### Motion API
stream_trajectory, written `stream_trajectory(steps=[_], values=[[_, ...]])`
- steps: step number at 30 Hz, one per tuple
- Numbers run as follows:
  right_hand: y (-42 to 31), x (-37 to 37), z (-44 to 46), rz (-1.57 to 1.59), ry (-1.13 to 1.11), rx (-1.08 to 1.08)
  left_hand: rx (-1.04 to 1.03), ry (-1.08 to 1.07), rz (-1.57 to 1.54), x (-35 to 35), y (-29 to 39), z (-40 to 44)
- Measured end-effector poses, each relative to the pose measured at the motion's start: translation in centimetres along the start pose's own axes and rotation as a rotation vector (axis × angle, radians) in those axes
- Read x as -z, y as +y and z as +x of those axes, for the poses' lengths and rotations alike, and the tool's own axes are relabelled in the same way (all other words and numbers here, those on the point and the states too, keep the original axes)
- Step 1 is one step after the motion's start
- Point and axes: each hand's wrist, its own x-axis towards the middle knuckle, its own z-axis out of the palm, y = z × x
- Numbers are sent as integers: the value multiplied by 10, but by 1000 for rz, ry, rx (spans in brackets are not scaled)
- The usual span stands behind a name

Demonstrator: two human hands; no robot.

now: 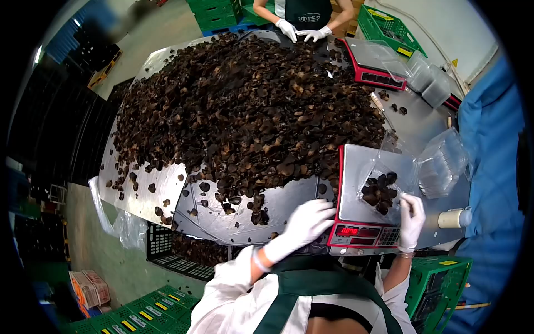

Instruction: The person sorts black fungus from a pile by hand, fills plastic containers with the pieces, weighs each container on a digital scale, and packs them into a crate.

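My left hand [308, 222], in a white glove, is open beside the left edge of a red digital scale [349, 192], its fingers stretched out and holding nothing. On the scale's metal pan sits a clear plastic box [365, 181] with dark wood ear mushrooms [379, 193] in it; its lid side is tilted up toward the back right. My gloved right hand [411, 218] is at the box's near right corner, fingers bent and closed at its rim. The scale's red display is lit. A large heap of wood ear mushrooms [245, 111] covers the metal table [267, 203].
Stacked clear boxes [442, 164] and a white cylindrical container [454, 218] stand right of the scale. A white-handled knife [378, 103] lies behind. Across the table, a person's gloved hands [303, 32] rest near a second scale [378, 61]. A black crate [186, 253] sits below the front edge.
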Motion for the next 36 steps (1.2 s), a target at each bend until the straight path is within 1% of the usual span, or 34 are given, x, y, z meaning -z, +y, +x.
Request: stream_trajectory(steps=[1, 2, 3, 4, 5, 7, 8, 9, 10, 11, 13, 15, 16, 17, 18, 19, 20, 21, 22, 23, 24, 25, 26, 27, 29, 30, 32, 33, 35, 36], values=[[-20, -13, -3, 33, -48, 101, 92, 31, 72, 14, -17, -31], [-34, -31, -10, 113, -87, 86, 177, 115, 206, 32, -26, -53], [-52, -47, -13, 78, -180, 97, 308, 63, 332, 44, -41, -79], [-61, -67, -17, 113, -334, 4, 384, 52, 387, 56, -52, -97], [-72, -90, -19, 159, -427, 64, 423, 31, 458, 64, -49, -106], [-84, -143, -28, 277, -537, 213, 430, -96, 446, 67, -57, -138], [-92, -167, -32, 272, -610, 189, 400, -127, 432, 68, -58, -148], [-94, -192, -36, 241, -665, 198, 375, -106, 408, 69, -57, -156], [-97, -215, -40, 230, -643, 334, 391, -98, 386, 72, -57, -163], [-95, -236, -46, 235, -678, 408, 409, -90, 364, 75, -56, -169], [-94, -274, -62, 106, -642, 558, 445, 12, 301, 85, -56, -175], [-99, -290, -73, -183, -714, 602, 591, 104, 178, 93, -59, -181], [-92, -301, -77, -161, -641, 636, 664, 160, 57, 96, -63, -185], [-85, -306, -79, -166, -640, 635, 735, 215, -66, 100, -66, -189], [-79, -307, -78, 17, -635, 513, 933, 223, -261, 108, -66, -189], [-73, -308, -78, 199, -628, 388, 1016, 254, -481, 108, -76, -200], [-77, -304, -77, 275, -610, 274, 1004, 303, -630, 115, -76, -200], [-76, -297, -75, 239, -678, 222, 988, 348, -777, 121, -76, -199], [-73, -295, -74, 341, -771, -12, 987, 362, -916, 128, -75, -198], [-71, -293, -74, 442, -853, -251, 984, 354, -920, 137, -72, -195], [-68, -295, -77, 650, -838, -415, 1066, 332, -1095, 147, -69, -192], [-63, -294, -79, 648, -828, -416, 1146, 305, -1271, 154, -69, -191], [-68, -289, -78, 765, -807, -549, 1069, 307, -1300, 155, -72, -193], [-71, -284, -78, 883, -779, -680, 1004, 348, -1439, 157, -73, -194], [-68, -281, -81, 939, -768, -693, 999, 386, -1502, 163, -76, -196], [-68, -280, -85, 968, -750, -690, 996, 369, -1508, 164, -81, -197], [-77, -276, -88, 1003, -703, -695, 1064, 354, -1587, 163, -88, -198], [-86, -273, -90, 1003, -695, -698, 1066, 346, -1590, 163, -88, -196], [-104, -268, -95, 820, -769, -527, 1174, 167, -1475, 159, -86, -186], [-115, -269, -103, 822, -846, -513, 1093, 102, -1502, 158, -81, -176]])
